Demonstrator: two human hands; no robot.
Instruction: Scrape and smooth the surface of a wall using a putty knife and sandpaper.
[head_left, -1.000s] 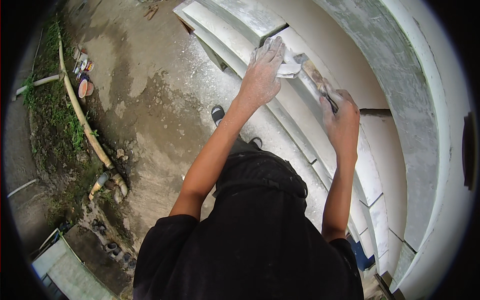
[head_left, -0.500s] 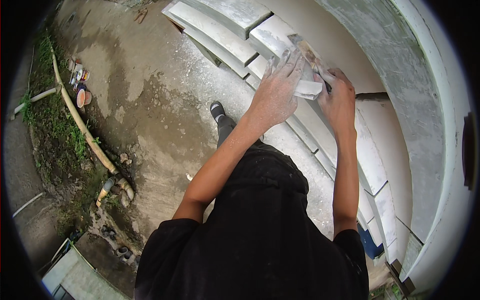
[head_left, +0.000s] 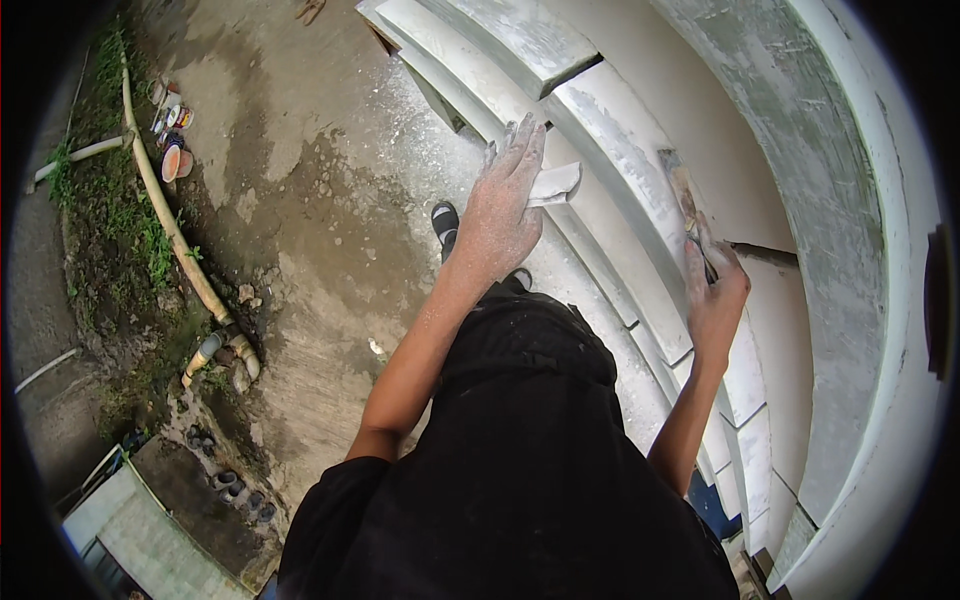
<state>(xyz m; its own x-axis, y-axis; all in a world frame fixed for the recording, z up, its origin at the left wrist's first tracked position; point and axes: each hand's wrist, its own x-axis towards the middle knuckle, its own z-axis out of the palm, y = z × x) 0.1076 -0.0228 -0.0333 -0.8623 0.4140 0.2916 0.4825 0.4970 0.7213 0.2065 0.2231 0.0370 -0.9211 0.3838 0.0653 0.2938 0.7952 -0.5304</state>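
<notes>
A folded white sheet (head_left: 556, 185) sticks out on the thumb side of my left hand (head_left: 500, 220). That hand is dusted with white powder and its fingers reach forward, with the sheet held under them. In my right hand (head_left: 718, 290) is a putty knife (head_left: 680, 190), gripped by the handle. Its worn, stained blade points forward and rests on or just over the pale ledge (head_left: 625, 130); contact cannot be made out. The ledge is one of several stepped white wall mouldings, patched with grey smears.
A rough grey wall band (head_left: 800, 120) curves along the right. White powder covers the concrete floor (head_left: 420, 120) beside the mouldings. Paint tins (head_left: 175, 140), a long pipe (head_left: 165, 215) and weeds lie far left. Several shoes (head_left: 230, 485) stand at lower left.
My hands have moved apart. The left one, with the sheet, drew back left off the mouldings; the right one carried the putty knife right and nearer to me.
</notes>
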